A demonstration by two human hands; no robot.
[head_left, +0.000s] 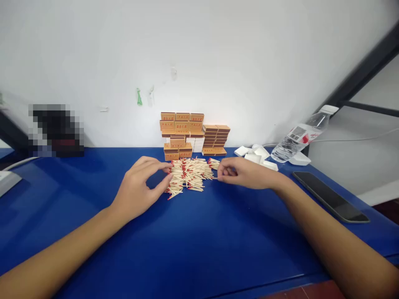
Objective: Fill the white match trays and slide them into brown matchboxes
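Note:
A loose heap of red-tipped matches [191, 172] lies on the blue table, some pointing in different directions. At its left edge is my left hand [141, 180], with thumb and fingers apart and the fingertips by the match heads. My right hand [238, 172] is closed in a pinch at the heap's right side, on a single match [215, 178] whose end sticks out to the left. Just behind that hand's fingertips is a smaller bunch of matches [213, 163]. Orange matchboxes [181, 124] are stacked behind the heap against the wall, with more matchboxes [215, 137] piled to the right.
White box trays [257, 153] lie loose behind my right hand. A tilted water bottle [304, 133] and a phone [330, 195] are farther right. A dark, pixelated object [57, 131] stands at the back left, near a white power strip [8, 182].

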